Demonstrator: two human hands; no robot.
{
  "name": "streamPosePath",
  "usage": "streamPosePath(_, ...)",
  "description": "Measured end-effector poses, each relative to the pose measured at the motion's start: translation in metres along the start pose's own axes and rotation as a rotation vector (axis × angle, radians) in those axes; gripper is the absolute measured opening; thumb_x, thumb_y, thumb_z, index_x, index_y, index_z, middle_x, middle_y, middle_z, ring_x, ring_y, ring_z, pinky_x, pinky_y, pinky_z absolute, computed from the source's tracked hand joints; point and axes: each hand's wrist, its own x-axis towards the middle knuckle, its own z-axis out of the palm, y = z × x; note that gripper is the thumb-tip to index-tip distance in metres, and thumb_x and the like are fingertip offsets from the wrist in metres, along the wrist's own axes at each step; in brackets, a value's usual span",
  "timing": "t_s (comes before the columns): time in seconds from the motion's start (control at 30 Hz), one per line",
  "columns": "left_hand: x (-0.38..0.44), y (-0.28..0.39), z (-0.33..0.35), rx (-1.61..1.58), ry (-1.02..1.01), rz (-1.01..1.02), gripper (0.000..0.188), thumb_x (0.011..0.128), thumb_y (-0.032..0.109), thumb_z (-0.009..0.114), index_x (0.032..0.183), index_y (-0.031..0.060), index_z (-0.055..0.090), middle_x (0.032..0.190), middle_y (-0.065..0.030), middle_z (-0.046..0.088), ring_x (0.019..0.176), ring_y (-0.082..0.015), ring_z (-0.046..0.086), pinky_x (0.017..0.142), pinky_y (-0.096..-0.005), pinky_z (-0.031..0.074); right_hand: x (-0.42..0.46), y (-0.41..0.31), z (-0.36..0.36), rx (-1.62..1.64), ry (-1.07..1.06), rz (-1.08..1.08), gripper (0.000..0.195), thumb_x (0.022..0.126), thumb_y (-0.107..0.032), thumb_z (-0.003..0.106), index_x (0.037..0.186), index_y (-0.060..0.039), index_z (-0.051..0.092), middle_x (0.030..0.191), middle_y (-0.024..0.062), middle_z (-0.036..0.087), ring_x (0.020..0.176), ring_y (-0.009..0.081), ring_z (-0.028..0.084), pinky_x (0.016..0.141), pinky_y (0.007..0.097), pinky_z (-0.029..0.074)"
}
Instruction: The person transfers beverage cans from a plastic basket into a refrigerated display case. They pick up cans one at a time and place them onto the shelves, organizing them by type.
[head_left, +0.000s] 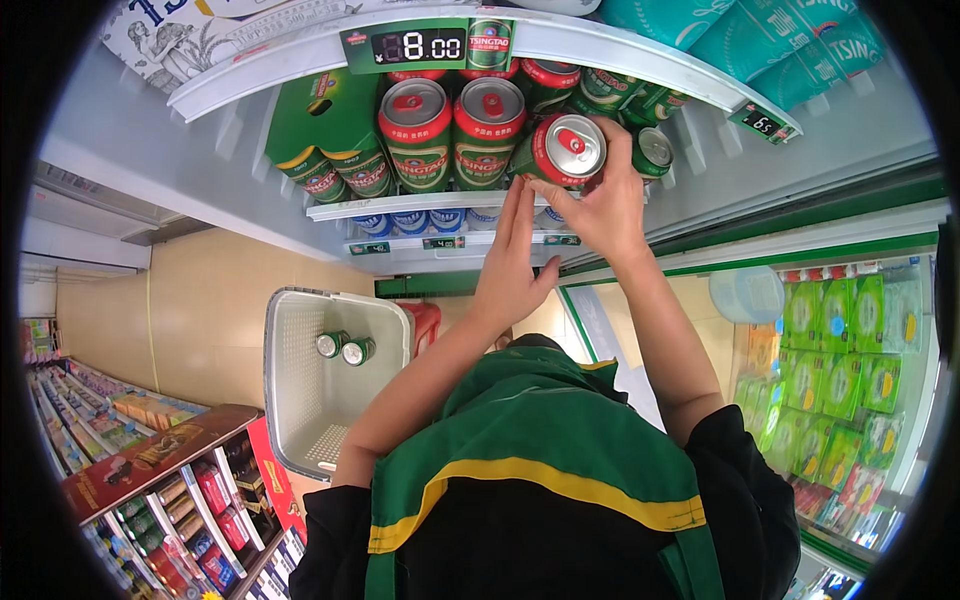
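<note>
My right hand (611, 202) grips a green and red Tsingtao beer can (566, 150), tilted with its lid towards me, at the front of a cooler shelf. Close to the can's lower left side is my left hand (517, 255), its fingers extended and fingertips at or near the can; contact is hard to tell. Two upright Tsingtao cans (416, 142) stand to the left, beside a green carton multipack (322, 135). A smaller green can (652, 152) sits to the right of my right hand, and more cans are partly hidden behind.
Below my left forearm's side, a light plastic basket (300, 405) on the floor holds two green cans (345, 348). The shelf's white front edge (405, 202) runs under the cans, with blue-and-white cans (410, 221) lower down. An open glass cooler door (832, 360) is at right; stocked store shelves (187, 517) are at lower left.
</note>
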Motion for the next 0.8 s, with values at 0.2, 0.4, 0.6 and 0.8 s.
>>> streamPosePath(0.2,0.009,0.003,0.001,-0.036,0.005,-0.007,0.096,0.072,0.004,0.068,0.151,0.0019,0.013,0.154,-0.0239,0.017,0.141,-0.0403,0.025,0.110,-0.0411,0.032,0.011,0.001,-0.001,0.042,-0.103,0.093,0.074,0.077,-0.027,0.080,0.127,-0.0031,0.031,0.096,0.0191,0.067,0.082,0.0370,0.068,0.069,0.0395,0.055)
streamPosePath(0.4,0.012,0.003,-0.001,-0.014,0.015,-0.021,0.095,0.072,0.004,0.069,0.151,0.0050,0.016,0.155,-0.0230,0.017,0.141,-0.0405,0.026,0.110,-0.0415,0.032,0.022,-0.002,0.002,-0.028,-0.160,0.111,0.069,0.080,-0.024,0.076,0.127,-0.0023,0.030,0.097,0.0216,0.066,0.085,0.0371,0.068,0.070,0.0409,0.053)
streamPosePath(0.6,0.015,0.003,-0.002,-0.021,0.020,-0.018,0.093,0.073,0.005,0.069,0.151,0.0074,0.018,0.154,-0.0219,0.020,0.139,-0.0404,0.028,0.109,-0.0411,0.034,0.030,-0.001,0.003,0.029,-0.204,0.188,0.069,0.080,-0.021,0.076,0.127,-0.0017,0.030,0.099,0.0214,0.067,0.087,0.0350,0.069,0.073,0.0408,0.054)
streamPosePath(0.8,-0.003,-0.003,-0.003,-0.066,0.064,0.013,0.075,0.077,0.002,0.064,0.145,0.0073,0.033,0.143,-0.0216,0.038,0.129,-0.0398,0.042,0.103,-0.0410,0.040,0.007,-0.019,0.008,0.011,-0.070,0.166,0.087,0.076,-0.018,0.078,0.143,0.0015,0.025,0.125,0.0242,0.051,0.082,0.0304,0.066,0.068,0.0339,0.053)
